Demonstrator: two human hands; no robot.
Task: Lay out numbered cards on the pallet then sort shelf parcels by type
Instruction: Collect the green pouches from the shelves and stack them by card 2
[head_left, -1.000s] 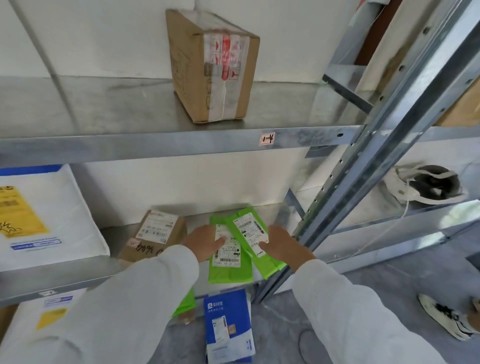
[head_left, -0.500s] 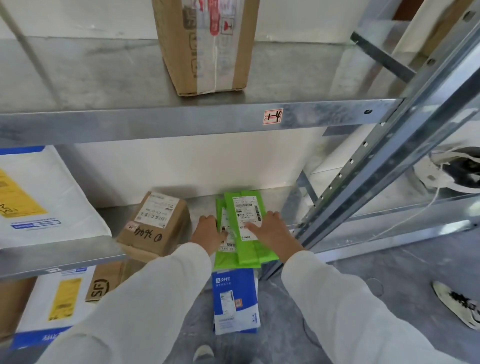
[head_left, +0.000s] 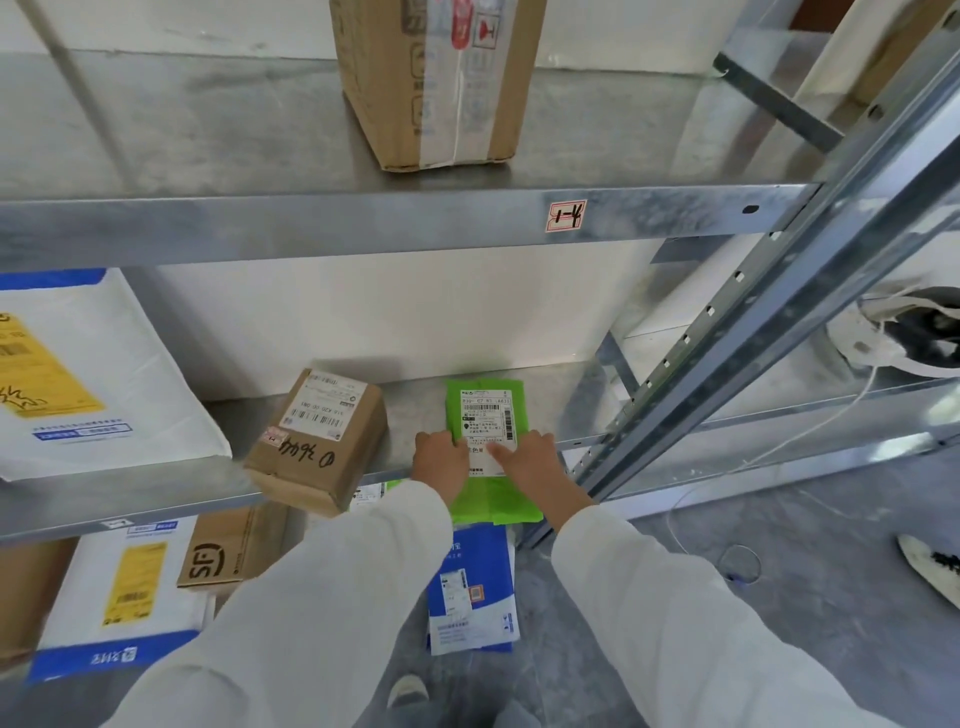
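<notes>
Hands grip the green parcel on the middle shelf

The green parcel lies flat on the steel shelf, label up, with its near end hanging over the shelf's front edge. The left hand holds its left side, fingers curled down over the edge and thumb on top by the label. The right hand holds the right side the same way, its thumb laid straight across the white label and its other fingers bent round the edge. Both wrists come out of white sleeves. Just left of the left hand, apart from it, a brown box with black handwriting sits askew on the same shelf. A blue and white mailer lies on the floor below the parcel.
</notes>
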